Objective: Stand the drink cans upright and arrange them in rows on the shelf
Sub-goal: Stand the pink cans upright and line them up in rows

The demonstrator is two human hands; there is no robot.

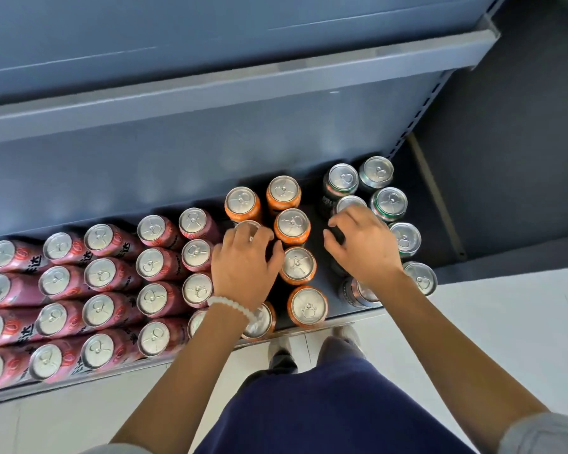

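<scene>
Along the left half of the frame, the pink cans are standing upright in tight rows on the shelf, tops touching or nearly so, which suggests that block is already finished. Their sides are showing red circles and a few Chinese characters, one looking like "达"; the full brand name cannot be made out.

At the centre, the person's left hand, wearing a white bead bracelet, is curling its fingers over the top of an orange can in the left orange column, apparently gripping it by the rim to set or square it in line. The other orange cans are standing upright just beside it in a second column. Any lettering on them is too small to read.

To the right of centre, the right hand is closing its fingers round a dark can, probably nudging it into the left dark column. More dark and silver cans are standing upright toward the right edge of the shelf, some with green bands; the pale print on the black ones is unreadable. Judging by the layout, only this right-hand group is wanting straightening.
</scene>
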